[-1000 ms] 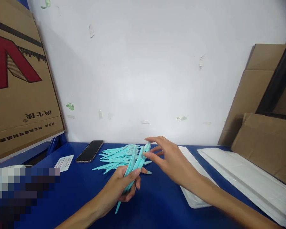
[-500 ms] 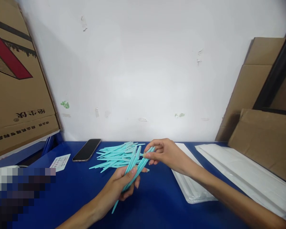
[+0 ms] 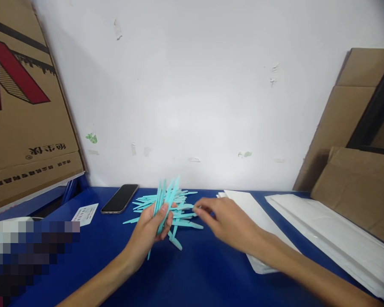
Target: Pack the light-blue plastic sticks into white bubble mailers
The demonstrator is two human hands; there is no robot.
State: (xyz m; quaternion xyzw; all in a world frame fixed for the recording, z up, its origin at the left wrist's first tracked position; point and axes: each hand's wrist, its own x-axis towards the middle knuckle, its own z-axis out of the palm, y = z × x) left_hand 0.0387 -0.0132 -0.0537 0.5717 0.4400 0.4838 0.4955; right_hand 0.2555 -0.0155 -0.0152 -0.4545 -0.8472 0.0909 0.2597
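Observation:
My left hand [image 3: 156, 221] is closed round a bundle of slim turquoise plastic sticks [image 3: 170, 194], shaped like eyebrow razors with long thin handles and wider ends. The bundle points up and away from me, and one thin end sticks out below the fist. Just behind lies a loose pile of the same razors [image 3: 187, 223], partly hidden by the left hand. At the pile's right side, my right hand [image 3: 222, 217] has thumb and forefinger pinched at the end of one razor; its other fingers are curled under.
A black-screened phone [image 3: 120, 198] and a printed card [image 3: 85, 214] lie on the blue table [image 3: 195, 273] at left. White packets [image 3: 252, 209] and a longer white package [image 3: 326, 238] are at right. Cardboard [image 3: 28, 106] stands at left, more cardboard [image 3: 355, 183] at right, before a white wall.
My left hand has shifted left and up with its bundle, away from the right hand. My right hand has let go of the bundle's razors and lowered its fingertips to the pile.

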